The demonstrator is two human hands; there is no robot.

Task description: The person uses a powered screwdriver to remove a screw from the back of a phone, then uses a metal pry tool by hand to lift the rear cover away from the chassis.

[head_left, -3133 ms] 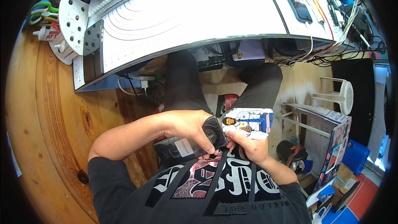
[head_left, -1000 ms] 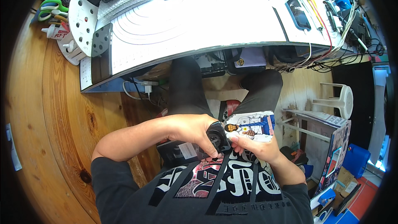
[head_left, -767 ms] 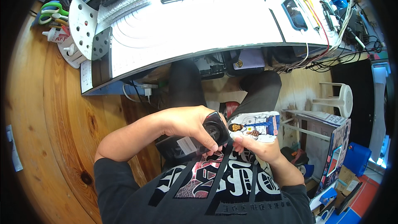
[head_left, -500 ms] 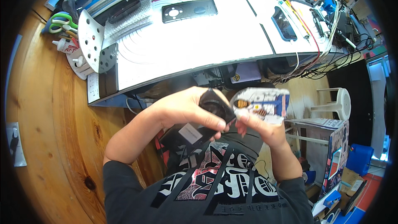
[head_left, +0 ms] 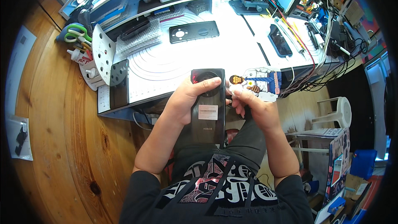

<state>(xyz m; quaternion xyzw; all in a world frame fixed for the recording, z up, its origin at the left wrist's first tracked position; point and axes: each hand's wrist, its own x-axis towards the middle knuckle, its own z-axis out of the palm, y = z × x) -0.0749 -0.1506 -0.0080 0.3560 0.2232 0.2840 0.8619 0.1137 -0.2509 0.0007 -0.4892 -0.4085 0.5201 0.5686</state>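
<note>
A dark smartphone (head_left: 208, 135) is upright in my left hand (head_left: 182, 101), its back facing me. Its round camera ring is at the top, with a pale label stuck below it. My left thumb lies across the camera ring, and the fingers wrap behind the phone. To the right of the phone, my right hand (head_left: 263, 114) pinches a pale sheet printed with a cartoon figure (head_left: 265, 84) between thumb and fingers. A small whitish bit shows at the right thumb tip; I cannot make out what it is. The right fingertips are close to the phone's right edge.
A black phone case (head_left: 194, 32) lies on the white desk (head_left: 166, 64), near bubble wrap (head_left: 139, 40). Another phone (head_left: 280, 41) rests at right beside cables. A perforated holder (head_left: 103, 52) with green-handled scissors (head_left: 76, 33) stands left. A white stool (head_left: 339, 112) is at right.
The phone has turned from a tilted pose to upright, with its back facing me. Both hands and the printed sheet have moved up slightly, and the view shows more of the shelf.
</note>
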